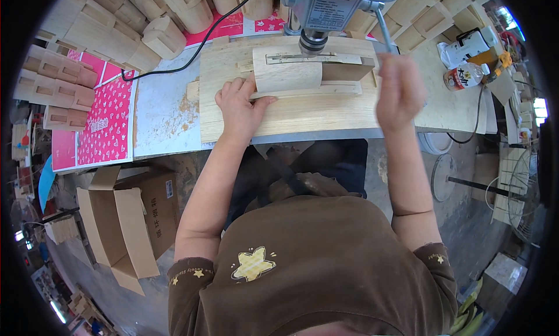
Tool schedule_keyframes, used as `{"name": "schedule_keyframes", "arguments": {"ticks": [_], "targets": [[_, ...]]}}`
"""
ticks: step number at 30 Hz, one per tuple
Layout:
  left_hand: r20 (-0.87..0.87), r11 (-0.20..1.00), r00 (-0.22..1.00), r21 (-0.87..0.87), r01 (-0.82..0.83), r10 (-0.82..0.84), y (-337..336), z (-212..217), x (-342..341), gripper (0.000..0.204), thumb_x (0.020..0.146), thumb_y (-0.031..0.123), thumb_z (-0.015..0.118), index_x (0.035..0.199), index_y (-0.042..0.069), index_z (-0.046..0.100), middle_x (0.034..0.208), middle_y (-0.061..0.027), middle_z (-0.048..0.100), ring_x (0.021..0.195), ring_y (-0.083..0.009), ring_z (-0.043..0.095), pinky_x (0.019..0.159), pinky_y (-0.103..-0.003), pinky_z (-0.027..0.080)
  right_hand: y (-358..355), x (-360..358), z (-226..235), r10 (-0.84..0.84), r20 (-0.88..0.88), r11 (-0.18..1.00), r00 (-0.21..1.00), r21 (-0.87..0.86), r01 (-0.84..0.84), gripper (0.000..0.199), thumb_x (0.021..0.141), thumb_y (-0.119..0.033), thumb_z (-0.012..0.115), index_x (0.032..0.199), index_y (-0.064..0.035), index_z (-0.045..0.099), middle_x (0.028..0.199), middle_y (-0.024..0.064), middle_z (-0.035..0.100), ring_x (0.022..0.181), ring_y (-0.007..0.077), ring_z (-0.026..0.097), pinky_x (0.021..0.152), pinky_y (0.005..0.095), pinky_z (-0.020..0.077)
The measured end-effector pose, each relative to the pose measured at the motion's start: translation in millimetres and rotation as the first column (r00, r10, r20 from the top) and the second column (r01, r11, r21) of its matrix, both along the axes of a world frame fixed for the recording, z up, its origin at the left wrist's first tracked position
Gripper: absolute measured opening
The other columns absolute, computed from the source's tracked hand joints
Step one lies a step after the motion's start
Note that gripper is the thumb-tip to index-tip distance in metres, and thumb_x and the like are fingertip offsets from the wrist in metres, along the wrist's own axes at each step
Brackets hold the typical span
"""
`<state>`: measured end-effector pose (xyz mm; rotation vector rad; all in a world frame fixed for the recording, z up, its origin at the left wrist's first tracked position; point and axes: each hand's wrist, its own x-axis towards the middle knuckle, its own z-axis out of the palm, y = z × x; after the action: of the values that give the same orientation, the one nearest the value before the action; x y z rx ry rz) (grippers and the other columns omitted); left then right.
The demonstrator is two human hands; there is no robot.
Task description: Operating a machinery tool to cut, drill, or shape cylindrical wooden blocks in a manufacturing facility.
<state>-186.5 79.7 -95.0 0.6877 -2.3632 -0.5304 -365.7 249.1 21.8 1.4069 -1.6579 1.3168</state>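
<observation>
A small bench drill press [326,10] stands at the far middle of the table, its chuck [312,42] directly above a pale wooden piece [285,74] with a curved top and a long slot. The piece lies on a wooden board [291,115], against a thin wooden strip [343,89] along its near side. My left hand [241,106] grips the left end of the piece, with the thumb along the strip. My right hand [400,91], slightly blurred, is closed round the lower end of the drill press's feed lever [384,29]. The bit's tip cannot be made out.
Slotted wooden cylinders are stacked at the far left [99,30] and far right [437,13]. A black cable [198,48] crosses the left of the table. A bottle [466,76] lies at the right. An open cardboard box [131,219] sits on the floor at left.
</observation>
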Motion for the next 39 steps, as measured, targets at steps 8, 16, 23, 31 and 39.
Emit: {"name": "schedule_keyframes", "arguments": {"ticks": [8,16,23,31,39], "targets": [[-0.016,1.000,1.000,0.001,0.013,-0.013,20,4,-27,0.058,0.061,0.031,0.078,0.115,0.014,0.061,0.080,-0.0014,0.053,0.084,-0.0222,0.050,0.081,-0.038,0.030,-67,-54,129,-0.176,0.089,0.980,0.980,0.105,0.167,0.035,0.088,-0.026,0.050,0.090,0.0062,0.063,0.067,0.0105,0.057,0.064,0.0163,0.052,0.061,0.0281,0.0422],[0.010,0.999,1.000,0.047,0.024,-0.025,23,3,-29,0.059,0.064,0.031,0.077,0.118,0.014,0.060,0.081,-0.0009,0.054,0.086,-0.0220,0.051,0.081,-0.039,0.031,-58,-34,135,-0.120,0.124,0.986,0.985,0.128,0.104,0.036,0.086,-0.026,0.049,0.083,0.0074,0.061,0.067,0.0122,0.058,0.066,0.0167,0.054,0.062,0.0288,0.0422],[-0.006,0.998,1.000,0.048,0.026,-0.026,25,4,-30,0.056,0.064,0.027,0.077,0.116,0.012,0.060,0.078,-0.0029,0.053,0.084,-0.0227,0.051,0.081,-0.038,0.032,4,2,84,-0.037,0.199,0.980,0.979,0.198,-0.003,0.025,0.093,-0.015,0.048,0.087,0.0023,0.066,0.062,-0.0024,0.048,0.056,0.0042,0.041,0.052,0.0196,0.0295],[-0.011,0.999,1.000,0.043,0.022,-0.022,25,5,-30,0.058,0.064,0.028,0.077,0.117,0.011,0.060,0.080,-0.0028,0.054,0.085,-0.0226,0.051,0.081,-0.037,0.032,1,7,-12,0.025,0.180,0.999,0.983,0.021,-0.030,0.008,0.084,-0.002,0.056,0.086,0.0021,0.063,0.066,0.0076,0.057,0.054,0.0151,0.048,0.052,0.0262,0.0371],[-0.003,0.999,1.000,0.046,0.027,-0.027,25,4,-30,0.059,0.065,0.030,0.077,0.118,0.012,0.059,0.082,-0.0003,0.053,0.086,-0.0211,0.051,0.081,-0.038,0.031,-7,-3,-32,0.055,0.108,0.998,0.993,-0.017,-0.054,0.006,0.079,0.000,0.060,0.084,0.0001,0.063,0.069,0.0089,0.059,0.058,0.0234,0.051,0.056,0.0297,0.0406]]}}
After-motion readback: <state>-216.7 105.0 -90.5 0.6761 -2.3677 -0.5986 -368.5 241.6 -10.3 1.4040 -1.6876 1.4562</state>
